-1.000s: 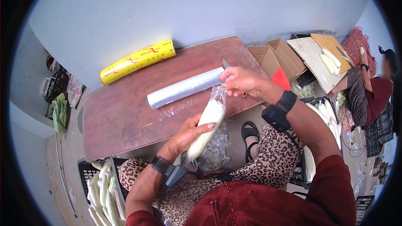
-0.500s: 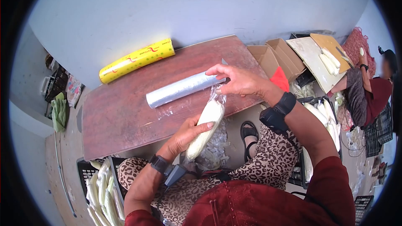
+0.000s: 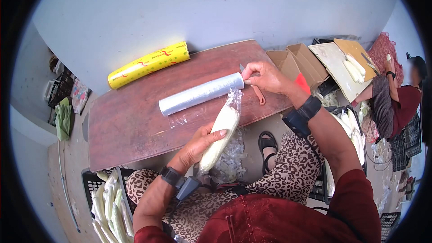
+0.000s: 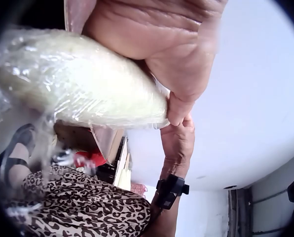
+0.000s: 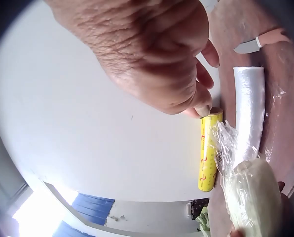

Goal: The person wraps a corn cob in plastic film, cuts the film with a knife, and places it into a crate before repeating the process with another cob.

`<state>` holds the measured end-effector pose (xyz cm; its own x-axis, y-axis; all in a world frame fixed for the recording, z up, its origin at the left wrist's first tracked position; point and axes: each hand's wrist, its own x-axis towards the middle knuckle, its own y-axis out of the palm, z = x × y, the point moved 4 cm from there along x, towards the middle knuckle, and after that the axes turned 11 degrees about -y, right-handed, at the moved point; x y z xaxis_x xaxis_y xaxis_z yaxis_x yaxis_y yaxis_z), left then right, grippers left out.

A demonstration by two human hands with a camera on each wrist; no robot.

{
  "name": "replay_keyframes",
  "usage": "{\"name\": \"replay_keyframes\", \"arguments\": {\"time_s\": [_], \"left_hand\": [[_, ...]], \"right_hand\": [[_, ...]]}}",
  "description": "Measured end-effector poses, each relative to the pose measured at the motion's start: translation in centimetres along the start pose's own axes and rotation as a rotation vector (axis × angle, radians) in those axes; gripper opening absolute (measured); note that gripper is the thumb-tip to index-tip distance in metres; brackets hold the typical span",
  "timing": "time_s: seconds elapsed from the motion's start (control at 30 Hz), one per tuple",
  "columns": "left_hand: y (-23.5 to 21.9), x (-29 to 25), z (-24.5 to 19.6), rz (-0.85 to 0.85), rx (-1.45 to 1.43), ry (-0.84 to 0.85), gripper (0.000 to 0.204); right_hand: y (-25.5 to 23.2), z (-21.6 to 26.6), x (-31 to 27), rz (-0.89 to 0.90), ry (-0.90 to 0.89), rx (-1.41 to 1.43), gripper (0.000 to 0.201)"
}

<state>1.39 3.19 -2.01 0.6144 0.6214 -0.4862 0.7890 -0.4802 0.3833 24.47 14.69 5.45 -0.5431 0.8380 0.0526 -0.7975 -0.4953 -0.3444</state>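
My left hand (image 3: 198, 146) grips a pale ear of corn (image 3: 220, 137), its thumb across the side. Clear wrap covers the ear, as the left wrist view shows at close range. A loose tail of cling film (image 5: 223, 143) stands out from the ear's upper end. My right hand (image 3: 269, 78) is just beyond this tail, at the right end of the clear film roll (image 3: 200, 94). Its thumb and forefinger tips come together; I cannot tell whether they pinch film. Below the right hand, a knife (image 3: 258, 94) with an orange handle lies on the table.
A yellow printed roll (image 3: 148, 65) lies at the back of the reddish table (image 3: 135, 130). Crates of corn (image 3: 110, 207) stand at both sides of my legs. Cardboard boxes (image 3: 297, 65) are right of the table, and another person (image 3: 402, 103) sits beyond beside a board.
My right hand has left the film tail, spread its fingers over the roll, then moved right and drawn its fingertips together. The knife handle has come into sight. The left hand keeps its grip.
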Motion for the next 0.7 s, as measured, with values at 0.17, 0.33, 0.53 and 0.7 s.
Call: {"name": "replay_keyframes", "arguments": {"time_s": [0.17,0.33,0.53,0.7], "left_hand": [[-0.8,0.0,0.1,0.013,-0.055,0.048,0.052],[-0.3,-0.5,-0.6,0.091,-0.018,0.060,0.055],[0.4,-0.3,-0.4,0.136,-0.050,0.040,0.063],[0.6,0.2,-0.3,0.216,-0.183,0.086,0.072]], "right_hand": [[0.4,0.4,-1.1,0.075,-0.007,0.246,0.059],[2.6,3.3,-1.9,0.206,-0.008,0.176,0.079],[3.2,3.1,-1.2,0.202,0.002,0.064,0.030],[3.5,3.2,-0.7,0.093,-0.072,0.039,0.014]]}}
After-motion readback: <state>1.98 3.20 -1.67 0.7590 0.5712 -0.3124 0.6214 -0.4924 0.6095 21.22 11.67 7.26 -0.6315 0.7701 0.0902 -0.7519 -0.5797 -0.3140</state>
